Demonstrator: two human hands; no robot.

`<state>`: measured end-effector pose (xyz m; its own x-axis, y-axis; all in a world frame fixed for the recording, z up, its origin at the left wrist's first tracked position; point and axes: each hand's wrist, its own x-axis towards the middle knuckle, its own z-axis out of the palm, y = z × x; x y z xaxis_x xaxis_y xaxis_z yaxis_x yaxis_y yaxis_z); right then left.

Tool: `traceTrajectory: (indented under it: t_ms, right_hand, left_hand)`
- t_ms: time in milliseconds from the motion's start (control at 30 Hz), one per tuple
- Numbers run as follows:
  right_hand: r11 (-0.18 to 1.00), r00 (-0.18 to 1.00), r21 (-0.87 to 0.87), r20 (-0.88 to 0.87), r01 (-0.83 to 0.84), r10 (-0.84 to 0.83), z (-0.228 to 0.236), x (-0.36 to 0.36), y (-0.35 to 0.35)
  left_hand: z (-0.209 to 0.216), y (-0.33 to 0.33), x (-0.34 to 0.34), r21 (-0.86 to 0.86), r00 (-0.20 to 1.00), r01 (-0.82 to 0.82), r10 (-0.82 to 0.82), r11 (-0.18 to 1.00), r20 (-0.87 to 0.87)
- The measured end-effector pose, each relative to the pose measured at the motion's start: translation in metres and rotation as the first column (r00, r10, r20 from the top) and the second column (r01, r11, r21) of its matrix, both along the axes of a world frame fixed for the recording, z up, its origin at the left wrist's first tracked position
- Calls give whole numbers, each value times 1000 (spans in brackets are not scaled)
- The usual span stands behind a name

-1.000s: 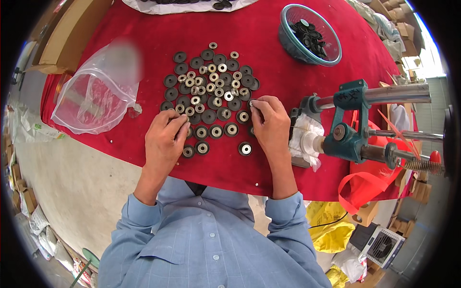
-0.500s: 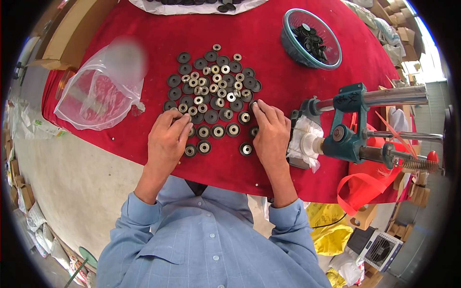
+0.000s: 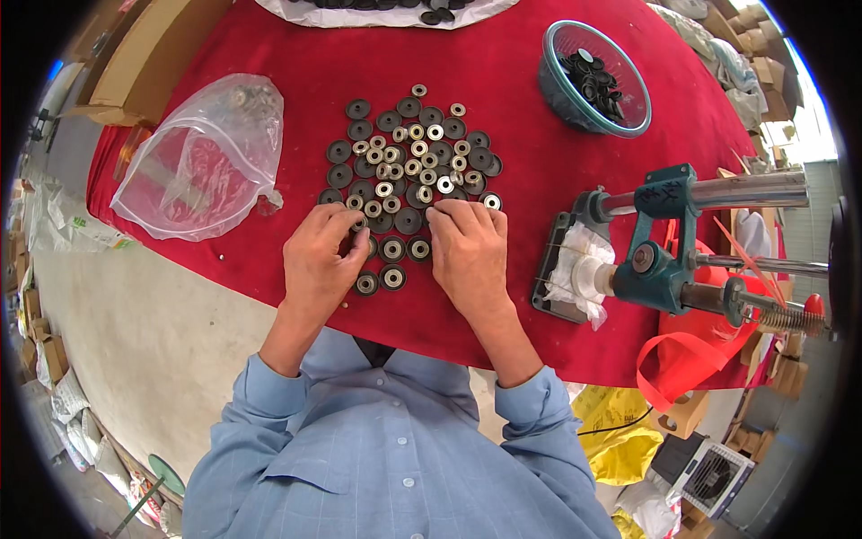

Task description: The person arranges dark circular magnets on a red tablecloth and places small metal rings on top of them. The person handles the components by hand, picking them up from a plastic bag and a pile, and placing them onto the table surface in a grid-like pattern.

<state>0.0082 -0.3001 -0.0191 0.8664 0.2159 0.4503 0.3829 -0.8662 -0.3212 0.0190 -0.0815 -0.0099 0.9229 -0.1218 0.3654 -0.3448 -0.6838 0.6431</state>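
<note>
Many black round wheels (image 3: 408, 220) and small silver ring bearings (image 3: 416, 148) lie spread in a cluster. Several of the near wheels have a bearing in the centre, such as one wheel (image 3: 392, 277). At the cluster's near left, my left hand (image 3: 319, 256) is closed, with a bearing (image 3: 358, 224) between thumb and fingertips. My right hand (image 3: 469, 256) reaches palm down over the near right wheels. Its fingers are bent and together, and what lies under their tips is hidden. Beyond its knuckles sits a wheel with a bearing (image 3: 490, 200).
Right of my hands stands a green hand press (image 3: 660, 234) with a white wrapped base. A clear bowl of black parts (image 3: 646, 112) is at the far right. An open plastic bag (image 3: 193, 171) lies left on the red cloth (image 3: 503, 63). More black parts sit on a white sheet (image 3: 323, 16).
My right hand has moved left, over the near wheels, and the wheels under it are now covered. My left hand stays by the cluster's left edge. The whole view has shifted slightly.
</note>
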Motion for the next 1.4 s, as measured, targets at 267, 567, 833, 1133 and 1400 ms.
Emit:
traceTrajectory:
  t_ms: [267, 567, 833, 1133, 1400]
  right_hand:
    - [981, 994, -162, -22, 104, -109, -2, -31, 10]
    - [986, 992, -109, -27, 123, -126, 2, -32, 10]
    - [989, 988, -18, -41, 147, -148, 12, -16, -1]
    - [991, 991, 34, -30, 128, -127, 8, 14, 13]
    - [998, 998, -40, 47, 47, -45, -1, 22, 19]
  left_hand:
    - [7, -10, -2, -29, 993, 70, -67, 997, 94]
    - [-3, -36, 12, 161, 967, 187, -210, 969, 142]
    - [2, -33, 9, 280, 937, 280, -324, 918, 126]
    - [0, -30, -11, 440, 937, 262, -335, 859, 95]
    - [4, -22, -17, 208, 967, 194, -223, 959, 126]
